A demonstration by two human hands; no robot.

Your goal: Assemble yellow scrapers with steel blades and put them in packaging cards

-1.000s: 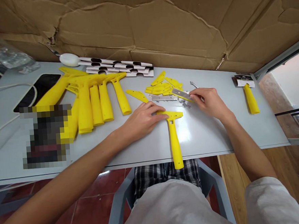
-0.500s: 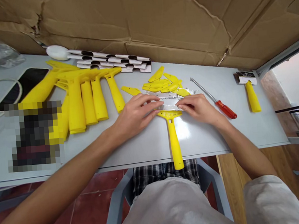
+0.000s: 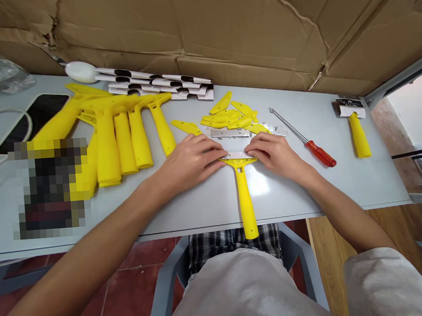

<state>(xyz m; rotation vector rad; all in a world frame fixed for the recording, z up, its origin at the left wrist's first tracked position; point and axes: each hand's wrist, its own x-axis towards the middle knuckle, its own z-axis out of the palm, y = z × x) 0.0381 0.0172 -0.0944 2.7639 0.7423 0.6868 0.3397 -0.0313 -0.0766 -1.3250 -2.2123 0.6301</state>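
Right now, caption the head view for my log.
Both hands, left hand and right hand, press a metal blade onto a yellow scraper.

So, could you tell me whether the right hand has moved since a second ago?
Yes. The right hand came back from the pile of yellow plates toward the person, onto the head of the yellow scraper.

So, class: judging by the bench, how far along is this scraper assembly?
Done: one carded scraper at far right. In hand: left hand and right hand press a metal blade onto a yellow handle. Left: bare handles, yellow clamp plates, spare blades, backing cards.
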